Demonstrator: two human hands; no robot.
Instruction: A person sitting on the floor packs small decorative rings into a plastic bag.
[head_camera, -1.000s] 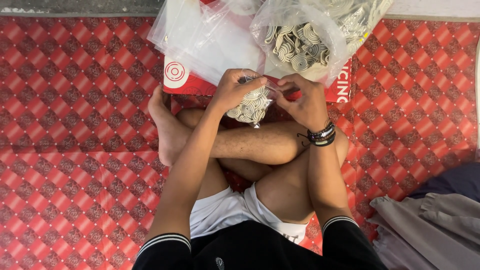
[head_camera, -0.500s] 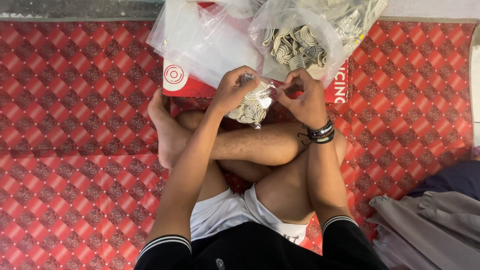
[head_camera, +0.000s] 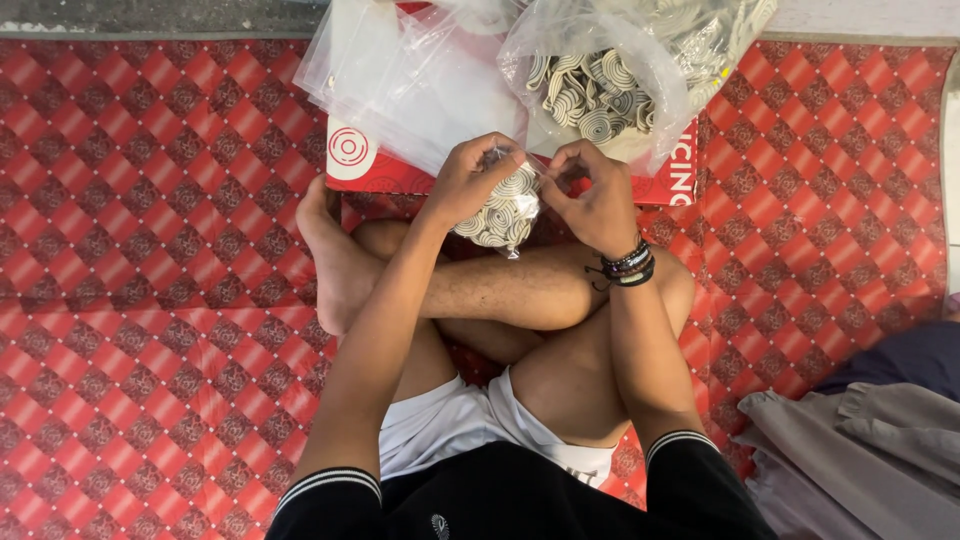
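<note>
Above crossed legs on red patterned mat (head_camera: 150, 300): left hand (head_camera: 468, 180) closed around small clear bag (head_camera: 505, 205) packed with flat spiral coils; right hand (head_camera: 595, 200) pinching bag's top edge. Farther off: large clear bag (head_camera: 610, 80) holding loose coils, resting on red box (head_camera: 400, 172), beside empty clear bags (head_camera: 400, 70).

- The large clear bag (head_camera: 640, 70) of coiled pieces runs off the far edge, so its top is unseen.
- The red box (head_camera: 370, 165) lies mostly under loose plastic sleeves (head_camera: 400, 80).
- The left hand (head_camera: 470, 180) covers the top of the small packet (head_camera: 500, 205); its seal cannot be seen.
- The grey cloth (head_camera: 860, 450) is cut off at the right edge.
</note>
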